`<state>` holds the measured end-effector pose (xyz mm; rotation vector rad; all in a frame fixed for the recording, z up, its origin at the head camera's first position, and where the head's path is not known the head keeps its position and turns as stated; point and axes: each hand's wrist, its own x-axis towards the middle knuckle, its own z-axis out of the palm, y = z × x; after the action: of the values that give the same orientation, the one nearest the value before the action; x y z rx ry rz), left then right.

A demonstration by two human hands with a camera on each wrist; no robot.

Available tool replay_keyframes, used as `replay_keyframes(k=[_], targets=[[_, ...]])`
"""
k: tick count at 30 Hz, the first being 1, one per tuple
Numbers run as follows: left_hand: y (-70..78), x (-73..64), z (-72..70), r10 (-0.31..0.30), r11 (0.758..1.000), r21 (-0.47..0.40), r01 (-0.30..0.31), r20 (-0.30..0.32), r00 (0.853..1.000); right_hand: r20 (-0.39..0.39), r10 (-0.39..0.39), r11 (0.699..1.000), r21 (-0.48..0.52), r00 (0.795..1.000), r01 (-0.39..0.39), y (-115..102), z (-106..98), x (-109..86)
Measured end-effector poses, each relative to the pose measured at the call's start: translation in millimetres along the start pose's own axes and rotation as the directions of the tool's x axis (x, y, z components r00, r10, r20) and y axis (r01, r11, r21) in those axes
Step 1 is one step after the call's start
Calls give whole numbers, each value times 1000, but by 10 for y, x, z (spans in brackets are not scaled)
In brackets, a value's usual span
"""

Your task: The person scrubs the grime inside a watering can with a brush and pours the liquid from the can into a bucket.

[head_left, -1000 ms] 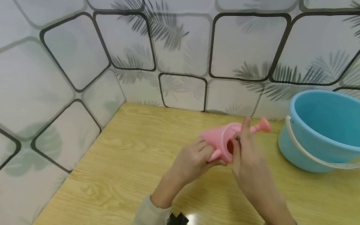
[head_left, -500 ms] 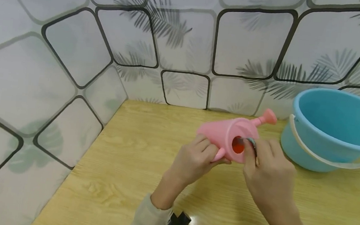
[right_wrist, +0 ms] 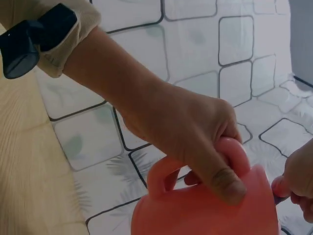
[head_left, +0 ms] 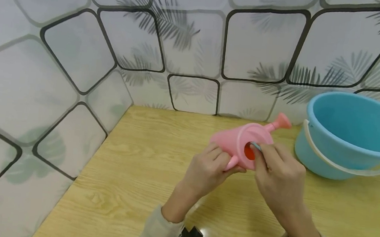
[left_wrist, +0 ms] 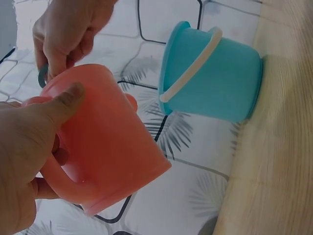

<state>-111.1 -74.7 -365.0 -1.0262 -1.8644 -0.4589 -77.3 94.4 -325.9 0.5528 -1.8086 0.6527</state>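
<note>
My left hand (head_left: 206,169) grips the handle of a pink toy watering can (head_left: 227,140). In the left wrist view the thumb presses against the side of the can (left_wrist: 110,142). The can is tilted, its open top turned toward me and its spout (head_left: 280,121) pointing to the right. Red shows inside the round opening (head_left: 249,152). At that opening my right hand (head_left: 281,179) pinches a small, thin grey-blue piece (head_left: 256,146); its kind cannot be made out. The left wrist view shows its dark curved edge (left_wrist: 43,76) beside the fingers, near the rim.
A light blue bucket (head_left: 312,155) with a white handle (head_left: 328,164) stands on the right of the wood-grain table (head_left: 120,172), near the back wall (head_left: 195,58). Black wrist mounts (head_left: 190,235) sit at both cuffs.
My right hand first moved right, its raised index finger curling down, with the thin piece coming into view; it has since shifted slightly left. The left hand keeps its grip on the watering can.
</note>
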Motion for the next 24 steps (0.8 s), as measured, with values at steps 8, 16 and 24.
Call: replay_keyframes(k=[8, 16, 24], targets=[[15, 39, -41, -15, 999, -30, 15, -13, 1000, -129, -8, 991, 132, 992, 26, 4, 25, 45], [7, 7, -58, -31, 998, -59, 31, -13, 999, -215, -61, 982, 163, 975, 98, 22, 67, 60], [-19, 20, -59, -20, 998, -52, 20, -1, 1000, -196, -75, 976, 184, 978, 112, 34, 100, 77]])
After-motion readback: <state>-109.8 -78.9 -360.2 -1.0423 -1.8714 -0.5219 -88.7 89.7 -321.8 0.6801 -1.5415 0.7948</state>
